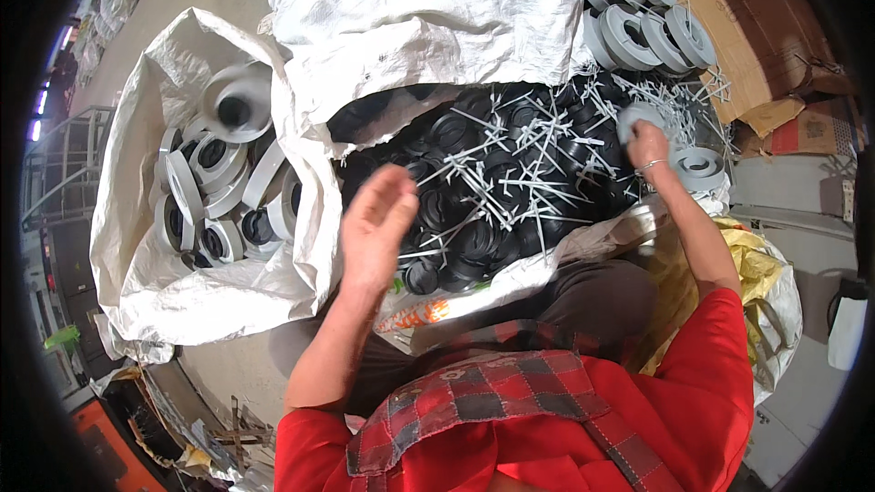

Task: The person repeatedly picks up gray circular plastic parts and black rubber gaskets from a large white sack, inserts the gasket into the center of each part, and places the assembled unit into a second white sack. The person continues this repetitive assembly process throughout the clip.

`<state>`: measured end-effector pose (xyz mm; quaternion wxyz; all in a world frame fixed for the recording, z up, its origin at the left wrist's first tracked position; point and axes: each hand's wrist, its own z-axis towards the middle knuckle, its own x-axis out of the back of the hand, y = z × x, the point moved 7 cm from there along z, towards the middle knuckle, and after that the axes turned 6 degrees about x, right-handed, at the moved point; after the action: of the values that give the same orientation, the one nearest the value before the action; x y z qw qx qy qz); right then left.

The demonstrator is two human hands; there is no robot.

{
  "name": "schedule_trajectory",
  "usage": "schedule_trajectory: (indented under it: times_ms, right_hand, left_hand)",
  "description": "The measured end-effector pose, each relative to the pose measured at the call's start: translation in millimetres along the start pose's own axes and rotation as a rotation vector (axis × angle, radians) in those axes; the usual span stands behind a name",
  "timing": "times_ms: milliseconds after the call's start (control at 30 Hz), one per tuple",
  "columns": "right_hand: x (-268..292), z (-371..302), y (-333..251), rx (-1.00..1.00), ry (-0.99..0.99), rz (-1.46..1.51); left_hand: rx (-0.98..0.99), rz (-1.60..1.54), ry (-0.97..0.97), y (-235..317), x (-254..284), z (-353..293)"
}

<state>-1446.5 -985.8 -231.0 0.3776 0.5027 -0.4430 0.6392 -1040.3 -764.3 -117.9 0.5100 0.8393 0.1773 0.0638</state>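
Observation:
My left hand (378, 210) is over the left edge of a heap of black plastic rings (447, 210), fingers stretched out and holding nothing. My right hand (648, 144) is closed on a grey plastic ring (641, 118) at the heap's right side; the ring is smeared by motion. Thin light-grey plastic sticks (538, 173) lie scattered over the black rings. To the left, an open white woven sack (210, 305) holds several grey rings with black inner parts (219, 159). A blurred grey ring with a black centre (235, 107) is in the sack's upper part, apart from my hands.
Stacked grey rings (649, 36) stand at the back right, with another grey ring (698, 167) below my right hand. A full white sack (428, 9) lies behind the heap. Cardboard boxes (752, 27) stand far right, and a yellow-and-white sack (761, 273) lies beside my right arm.

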Motion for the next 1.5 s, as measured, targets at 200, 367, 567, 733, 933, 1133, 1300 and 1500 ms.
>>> schedule_trajectory:
  times_ms: [200,367,567,733,933,1133,1300,1500]
  right_hand:
    - [71,-70,-275,1.059,-0.17,0.604]
    - [62,-41,-348,0.668,-0.413,1.144]
    - [-66,28,-312,0.88,-0.067,0.05]
    - [-38,19,-325,0.752,-0.162,0.308]
    - [90,-34,-360,0.712,-0.387,1.029]
    - [103,-36,-363,0.706,-0.326,0.656]
    - [125,-59,-369,1.144,-0.186,0.501]
    - [128,-59,-362,1.102,-0.152,0.5]
  left_hand:
    - [0.438,-0.488,-0.072,-47,-26,-6]
    - [0.376,-0.399,0.18,-49,28,11]
    - [-0.015,0.026,0.307,8,53,0]
    - [-0.022,-0.108,0.312,-3,70,-6]
    - [0.157,-0.594,-0.096,-4,24,-17]
    - [0.092,-0.393,-0.177,5,14,-28]
    - [0.2,-0.35,-0.27,-7,14,-25]
    - [0.256,-0.494,-0.382,-3,0,-36]
